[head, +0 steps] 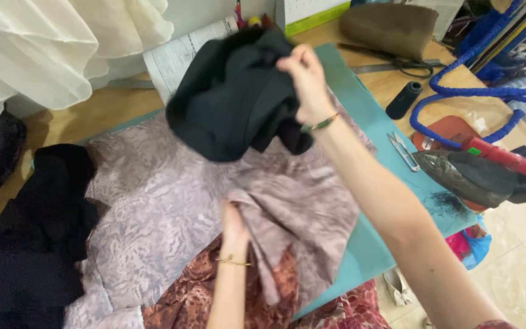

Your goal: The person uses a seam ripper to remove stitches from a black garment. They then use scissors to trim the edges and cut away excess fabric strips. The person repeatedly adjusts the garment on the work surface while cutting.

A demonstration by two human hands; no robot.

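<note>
Right hand (pixel 304 78): raised above the worktop (pixel 391 79), fingers closed on a bunch of black cloth (pixel 232 97), which hangs crumpled in the air over the far part of the spread fabric. Green bracelet at the wrist.

Left hand (pixel 234 224): low, near the front edge, fingers tucked into a fold of the mauve patterned fabric (pixel 165 207) and gripping it; the fingertips are hidden under the fold. Thin gold bangle at the wrist.

Mauve patterned fabric: spread flat across a teal mat (pixel 360 116), one corner folded back toward the left hand.

Rust-red patterned fabric (pixel 190 301): under the mauve piece at the near edge, hanging off the front.

Black garment (pixel 38 244): heaped at the left side, touching the mauve fabric.

Iron (pixel 476 173): on a red-brown rest at the right, with a blue corded hose (pixel 458 91) looping behind it.

Thread snips (pixel 403 149): on the teal mat, just beside the iron.

Black thread spool (pixel 404 99): upright on the bare wood.

Large scissors (pixel 391 61): beyond the spool, beside a brown padded cushion (pixel 391 27).

Cream cloth (pixel 50 42): hanging at the upper left.
</note>
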